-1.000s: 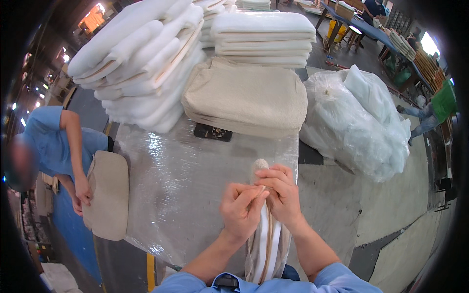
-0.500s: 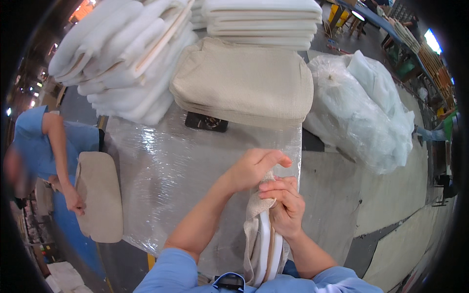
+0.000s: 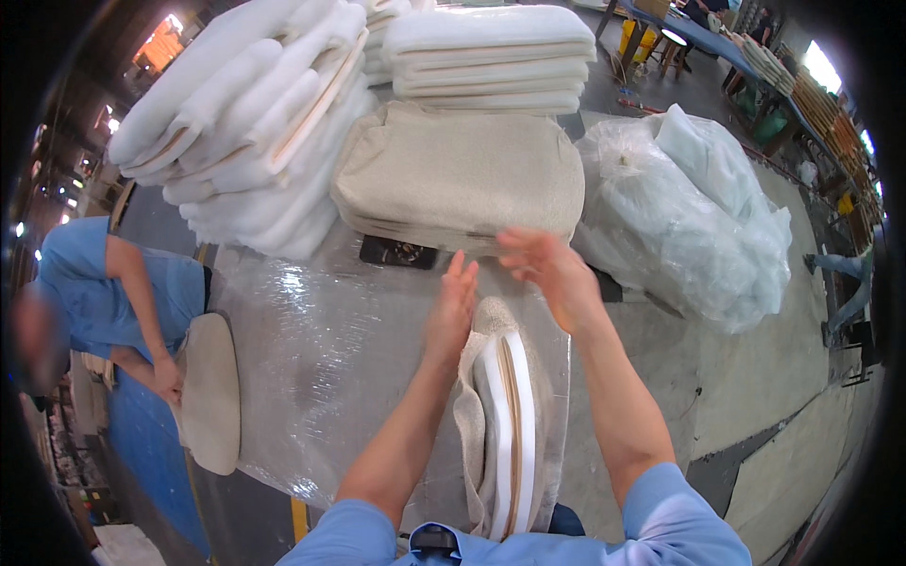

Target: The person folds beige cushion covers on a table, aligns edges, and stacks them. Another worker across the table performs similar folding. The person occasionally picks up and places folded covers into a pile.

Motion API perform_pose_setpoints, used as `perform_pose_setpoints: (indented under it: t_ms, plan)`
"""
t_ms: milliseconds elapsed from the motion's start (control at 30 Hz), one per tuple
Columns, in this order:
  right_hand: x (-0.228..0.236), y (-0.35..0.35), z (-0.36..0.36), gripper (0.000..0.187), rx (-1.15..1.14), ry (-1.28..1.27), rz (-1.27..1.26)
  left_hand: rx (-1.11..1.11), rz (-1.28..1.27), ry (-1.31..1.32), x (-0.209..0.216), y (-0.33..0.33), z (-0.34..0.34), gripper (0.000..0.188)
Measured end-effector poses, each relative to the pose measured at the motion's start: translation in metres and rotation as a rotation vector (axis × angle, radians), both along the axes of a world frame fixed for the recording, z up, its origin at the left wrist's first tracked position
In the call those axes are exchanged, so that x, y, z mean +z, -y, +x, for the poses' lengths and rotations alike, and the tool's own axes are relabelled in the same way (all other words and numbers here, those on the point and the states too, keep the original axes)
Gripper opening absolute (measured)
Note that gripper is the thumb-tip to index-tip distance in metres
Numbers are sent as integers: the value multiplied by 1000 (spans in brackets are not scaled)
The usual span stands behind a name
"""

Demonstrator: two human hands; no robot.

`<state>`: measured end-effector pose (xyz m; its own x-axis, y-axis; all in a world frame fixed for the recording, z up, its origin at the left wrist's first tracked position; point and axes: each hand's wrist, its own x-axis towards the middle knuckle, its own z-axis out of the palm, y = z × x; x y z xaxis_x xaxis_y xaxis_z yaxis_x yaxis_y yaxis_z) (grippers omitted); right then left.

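Observation:
A cushion stands on its edge close against my body. Its white padding (image 3: 527, 415), with a tan layer down the middle, shows through the gap of a beige woven fabric cover (image 3: 469, 429). The cover wraps the cushion's far end and hangs loose along its left side. Just left of that far end, my left hand (image 3: 451, 316) is raised with fingers stretched, holding nothing. My right hand (image 3: 555, 274) is above and beyond the cushion's end, fingers spread and empty, before a stack of beige fabric pieces (image 3: 462, 165).
Plastic film covers the table (image 3: 330, 377). White padding lies in a leaning pile (image 3: 245, 113) and a neat stack (image 3: 491, 57). A black flat object (image 3: 396, 253) lies by the beige stack. Right: a plastic-wrapped bundle (image 3: 689, 217). Left: a co-worker handles a beige cushion (image 3: 212, 396).
Both hands have let go of the cover's far end and moved apart, the right one forward. More padding shows. The co-worker's beige cushion has tilted.

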<state>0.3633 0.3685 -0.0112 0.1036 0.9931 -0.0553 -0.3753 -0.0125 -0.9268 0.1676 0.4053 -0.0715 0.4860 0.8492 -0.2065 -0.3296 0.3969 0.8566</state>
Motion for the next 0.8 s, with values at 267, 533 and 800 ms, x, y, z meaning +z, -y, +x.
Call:
perform_pose_setpoints:
  t_ms: [267, 533, 800]
  plan:
    - [-7, -8, -73, 84, 6, 110, 51, 54, 207, -67, 2, 0, 14, 80]
    - [-40, -2, -70, 74, -69, 286, 181, 94, 179, 106, -17, 1, 3, 80]
    - [-2, 50, -46, 61, -46, 248, 218, -88, 195, 276, 87, 71, -17, 82]
